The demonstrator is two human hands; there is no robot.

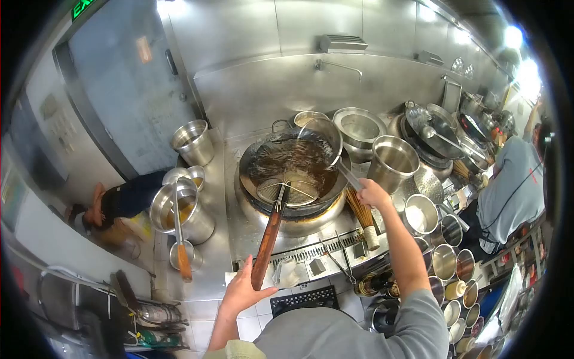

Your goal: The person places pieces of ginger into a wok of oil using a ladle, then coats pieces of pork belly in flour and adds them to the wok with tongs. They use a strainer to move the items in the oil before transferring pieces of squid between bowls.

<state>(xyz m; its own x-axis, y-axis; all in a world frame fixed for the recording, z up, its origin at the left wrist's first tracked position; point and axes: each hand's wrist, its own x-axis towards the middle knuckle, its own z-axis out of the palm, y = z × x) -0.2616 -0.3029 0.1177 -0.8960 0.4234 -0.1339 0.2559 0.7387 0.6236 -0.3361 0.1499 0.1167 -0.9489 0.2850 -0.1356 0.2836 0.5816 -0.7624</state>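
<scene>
My right hand point(372, 194) is wrapped around the metal handle of a round-rimmed skimmer point(342, 148), which is held over the right side of a large wok point(248, 197). Dark, rippling liquid point(281, 157) fills the wok. A wire-mesh strainer point(299, 190) rests across the wok's near side, its long wooden handle point(269, 242) pointing back toward me. Close to that handle's end is my left hand point(244, 292), open, thumb stretched out to the right and fingers spread from it.
Steel pots point(194, 143) and a ladle point(178, 233) stand at left. A tall pot point(394, 161), a bamboo brush point(362, 221) and tongs point(341, 257) are right of the wok. Several seasoning containers point(443, 262) line the right. One person point(511, 185) stands far right; another point(128, 200) is at left.
</scene>
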